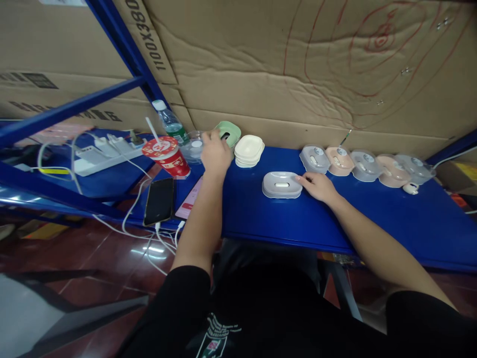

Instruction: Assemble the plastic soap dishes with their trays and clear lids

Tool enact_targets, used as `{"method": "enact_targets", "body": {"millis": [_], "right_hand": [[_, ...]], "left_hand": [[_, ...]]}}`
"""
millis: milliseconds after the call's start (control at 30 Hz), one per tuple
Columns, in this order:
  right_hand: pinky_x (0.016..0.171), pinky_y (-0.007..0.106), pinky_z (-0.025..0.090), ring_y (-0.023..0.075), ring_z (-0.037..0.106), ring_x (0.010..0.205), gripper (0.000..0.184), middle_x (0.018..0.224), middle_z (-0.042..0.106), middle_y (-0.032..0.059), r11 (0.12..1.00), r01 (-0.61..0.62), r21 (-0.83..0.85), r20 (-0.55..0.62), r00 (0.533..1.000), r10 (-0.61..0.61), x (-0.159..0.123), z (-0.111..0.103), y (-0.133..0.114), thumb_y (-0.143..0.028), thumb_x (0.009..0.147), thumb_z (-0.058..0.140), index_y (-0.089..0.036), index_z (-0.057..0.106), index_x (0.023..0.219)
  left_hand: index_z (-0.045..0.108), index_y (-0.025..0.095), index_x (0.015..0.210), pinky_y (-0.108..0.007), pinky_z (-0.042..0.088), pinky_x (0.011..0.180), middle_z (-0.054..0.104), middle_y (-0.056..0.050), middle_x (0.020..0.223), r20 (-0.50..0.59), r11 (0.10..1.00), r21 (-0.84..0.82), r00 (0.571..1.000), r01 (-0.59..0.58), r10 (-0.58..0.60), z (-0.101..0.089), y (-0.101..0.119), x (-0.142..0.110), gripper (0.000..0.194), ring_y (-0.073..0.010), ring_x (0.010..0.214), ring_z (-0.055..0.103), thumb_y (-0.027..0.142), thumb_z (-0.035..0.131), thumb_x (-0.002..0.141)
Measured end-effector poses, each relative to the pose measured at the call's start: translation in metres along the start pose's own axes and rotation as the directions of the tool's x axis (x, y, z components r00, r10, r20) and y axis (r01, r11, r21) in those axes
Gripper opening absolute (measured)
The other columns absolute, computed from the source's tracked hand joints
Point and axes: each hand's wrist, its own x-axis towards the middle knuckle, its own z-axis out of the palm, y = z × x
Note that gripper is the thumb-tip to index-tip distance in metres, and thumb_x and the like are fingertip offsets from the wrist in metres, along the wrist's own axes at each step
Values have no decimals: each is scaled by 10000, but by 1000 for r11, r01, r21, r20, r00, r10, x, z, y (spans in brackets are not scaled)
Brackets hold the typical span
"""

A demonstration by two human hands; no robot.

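We have one grey tray (282, 178) ahead at twelve o'clock on the table (253, 214), holding one white piece (282, 185). Our right hand (316, 186) touches its three-o'clock rim; our left hand (216, 154) is at the clear plastic (191, 151) towards ten. We cannot tell whether either grips. From the tray, five lidded boxes (364, 166) span two to three; one cream stack (248, 150) sits towards eleven, two phones (159, 201) towards nine.

The blue worktop (248, 216) extends from centre toward 4 o'clock. Cardboard panels (231, 94) stand at 12 o'clock; blue framing (124, 44), 10 o'clock; reflective red floor tiles (115, 258), 8 o'clock.
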Motion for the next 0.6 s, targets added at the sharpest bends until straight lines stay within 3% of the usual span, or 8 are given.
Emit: {"method": "enact_targets", "body": {"millis": [167,300,433,600], "right_hand": [[627,335,393,238,668,739,644,776,756,52,1000,12,9,11,1000,-12,0,-1,1,-811,983,460,-242,736,860],[637,342,410,248,687,765,626,814,777,57,1000,17,11,27,999,-17,-2,-3,-1,-791,989,471,-241,759,902],[654,343,425,247,701,775,603,828,786,52,999,38,8,26,999,-38,-2,-3,-1,-769,997,481,-246,772,923],[650,340,426,248,707,776,598,828,789,53,999,52,-6,23,998,-52,-1,-1,2,-767,1003,479,-251,776,954]], "left_hand": [[471,125,1578,-617,477,1109,535,-302,1545,56,983,6,981,183,-183,0,-27,17,629,-456,1347,624,281,480,968],[326,50,1654,-628,436,1151,514,-335,1581,17,972,-46,973,230,-229,3,-29,20,746,-464,1439,555,418,444,1016],[502,60,1545,-630,438,1139,535,-359,1543,77,961,-11,959,275,-273,2,-30,22,840,-493,1411,570,698,382,1011],[667,86,1332,-581,478,1097,630,-348,1409,99,973,-3,968,231,-230,4,-37,28,882,-450,1329,624,796,253,1013]]}}
